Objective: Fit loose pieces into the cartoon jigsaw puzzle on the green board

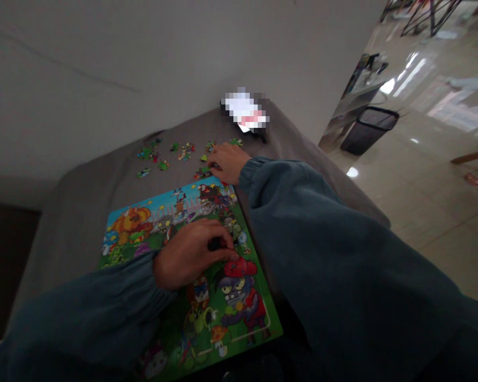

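A cartoon jigsaw puzzle (231,329) in its green-bordered tray lies at a slant on the grey-covered surface. My left hand (195,252) rests over the middle of it, with thumb and forefinger pinched together beside the red cap of a purple zombie figure; anything between those fingertips is too small to make out. Beyond the tray's top edge, my right hand (228,162) reaches down among loose puzzle pieces (186,152). Its fingers are bent and somewhat apart, with the fingertips beside small green pieces (203,158). The palm side of this hand is hidden.
More loose pieces (145,153) lie scattered to the left, near the wall. A phone with a lit, blurred screen (242,111) stands at the back of the grey cloth (295,140). Down on the shiny floor to the right is a dark waste bin (368,130).
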`<state>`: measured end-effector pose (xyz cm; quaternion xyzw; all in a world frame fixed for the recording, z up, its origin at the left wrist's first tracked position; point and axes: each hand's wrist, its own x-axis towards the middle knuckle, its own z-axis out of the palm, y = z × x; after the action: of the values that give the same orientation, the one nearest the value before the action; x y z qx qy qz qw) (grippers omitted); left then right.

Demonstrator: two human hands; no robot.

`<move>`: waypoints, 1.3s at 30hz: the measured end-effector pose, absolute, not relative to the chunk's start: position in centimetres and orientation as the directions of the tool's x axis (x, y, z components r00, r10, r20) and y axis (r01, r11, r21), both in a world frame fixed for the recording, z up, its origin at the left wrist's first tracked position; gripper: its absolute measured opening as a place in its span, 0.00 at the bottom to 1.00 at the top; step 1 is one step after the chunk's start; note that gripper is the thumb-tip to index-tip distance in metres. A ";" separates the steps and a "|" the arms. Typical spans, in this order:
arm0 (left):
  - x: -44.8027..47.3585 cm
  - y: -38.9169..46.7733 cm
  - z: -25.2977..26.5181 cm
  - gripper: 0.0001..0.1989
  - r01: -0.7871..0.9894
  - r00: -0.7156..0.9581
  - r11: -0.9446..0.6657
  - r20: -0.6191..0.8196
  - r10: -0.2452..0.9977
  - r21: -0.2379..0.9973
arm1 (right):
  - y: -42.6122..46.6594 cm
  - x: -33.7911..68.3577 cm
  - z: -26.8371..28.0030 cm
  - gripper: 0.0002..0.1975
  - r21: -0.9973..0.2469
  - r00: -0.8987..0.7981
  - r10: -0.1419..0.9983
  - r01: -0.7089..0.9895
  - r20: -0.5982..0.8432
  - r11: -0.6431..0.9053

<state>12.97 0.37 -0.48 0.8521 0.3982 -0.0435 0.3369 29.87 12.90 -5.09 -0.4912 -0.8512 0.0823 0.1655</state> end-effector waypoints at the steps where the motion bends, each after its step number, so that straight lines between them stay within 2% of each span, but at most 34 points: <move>1: 13.0 0.4 -0.4 0.05 0.714 0.673 -0.451 -0.348 0.653 0.535 | 12.9 29.9 -5.1 0.15 -0.306 -0.464 0.863 0.807 0.201 0.505; 11: 13.1 -0.1 -0.1 0.09 0.764 0.629 -0.456 -0.371 0.683 0.456 | 12.8 29.9 -4.8 0.16 -0.312 -0.471 0.865 0.807 0.170 0.501; 24: 13.0 -0.1 -0.4 0.09 0.750 0.647 -0.468 -0.370 0.667 0.468 | 12.9 29.9 -5.0 0.15 -0.268 -0.469 0.859 0.818 0.203 0.510; 39: 13.1 -0.5 -0.2 0.09 0.763 0.634 -0.467 -0.377 0.676 0.447 | 12.7 29.9 -4.8 0.15 -0.276 -0.459 0.868 0.824 0.188 0.495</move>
<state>13.09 -0.46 -0.24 0.8533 0.4215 -0.0734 0.2980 29.90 12.75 -4.80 -0.4971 -0.8510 0.0729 0.1530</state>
